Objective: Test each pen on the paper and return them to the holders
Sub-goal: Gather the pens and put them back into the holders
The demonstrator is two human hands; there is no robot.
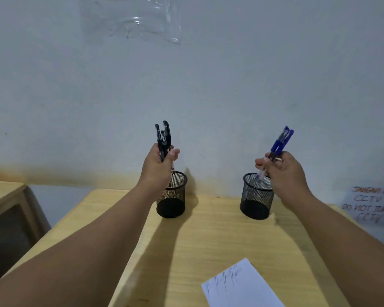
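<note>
left hand [159, 165] grips black pens [163, 138], tips over holder [172, 196] just below | right hand [284, 171] grips blue pens [279, 142], tips inside second holder [256, 196] | paper [242, 286] nearer the body

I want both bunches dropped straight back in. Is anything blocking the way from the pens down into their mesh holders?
Nothing visible does. The left hand holds the black pens right above the left holder, and the right hand holds the blue pens over the right holder, tips already at its open rim.
</note>
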